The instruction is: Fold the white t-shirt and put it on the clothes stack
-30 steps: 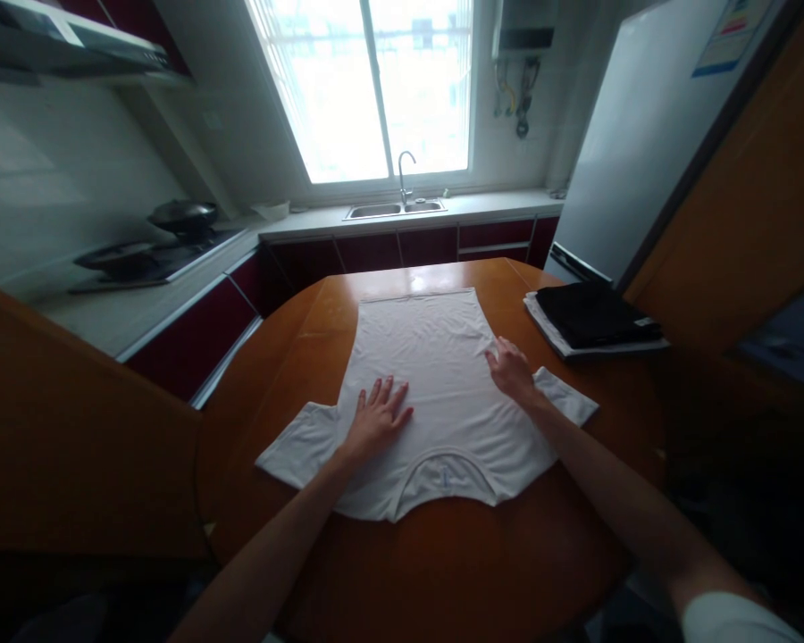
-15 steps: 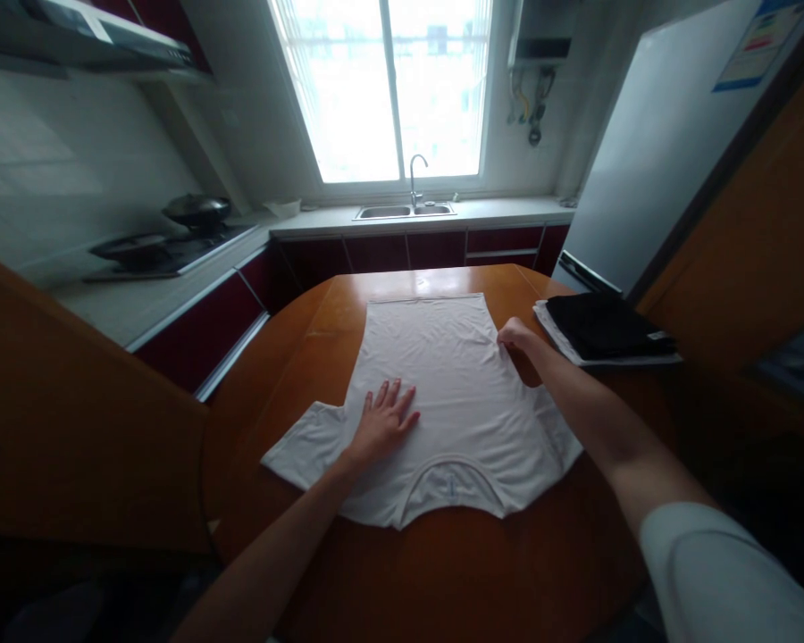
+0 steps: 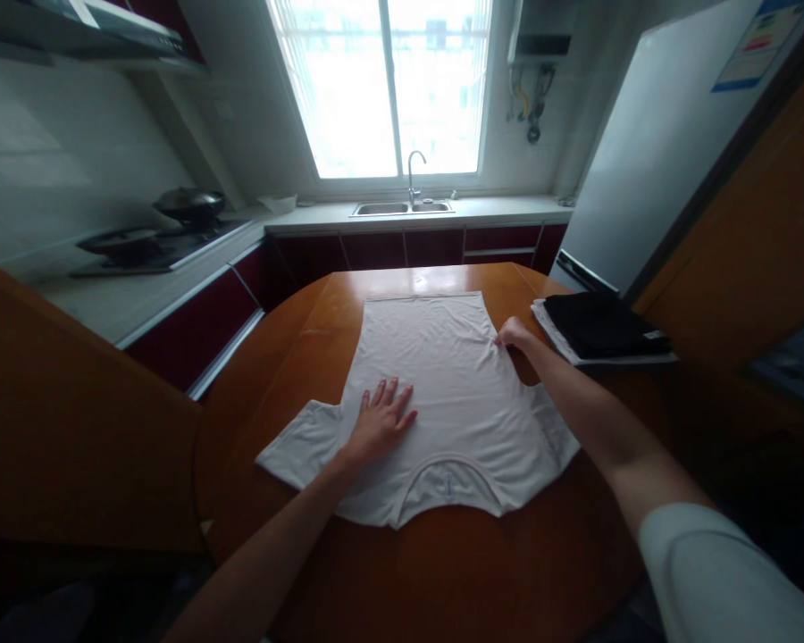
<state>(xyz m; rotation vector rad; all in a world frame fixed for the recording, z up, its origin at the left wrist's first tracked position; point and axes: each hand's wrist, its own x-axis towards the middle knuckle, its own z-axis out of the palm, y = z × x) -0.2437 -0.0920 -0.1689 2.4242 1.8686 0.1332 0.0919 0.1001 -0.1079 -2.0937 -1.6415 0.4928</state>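
Kitchen, backlit; window (image 3: 348,89) and sink (image 3: 402,214) well beyond hem of white tee (image 3: 435,357). Tee lies flat on wooden table (image 3: 456,580), neck twd wearer, both sleeves out to sides.

Hands: L hand (image 3: 381,424) palm down on tee's L half, fingers apart, gripping nothing. R hand (image 3: 513,334) at tee's R side edge, fingers together, appear clamped on fabric.

Progress (est.): spreading looks done bar some wrinkles nr R hand; no fold in tee yet, so any folding like the stack's is undone. Stack just R of tee: black cloth (image 3: 596,323) atop white cloth (image 3: 553,332); those pcs look finished.

Qty: tee 1, sleeves 2, hands 2, table 1, window 1, sink 1, stack 1 (min. 2 pcs, exact no. can't tell), pans (image 3: 188,205) 2, on hob (image 3: 194,246) far L of tee.
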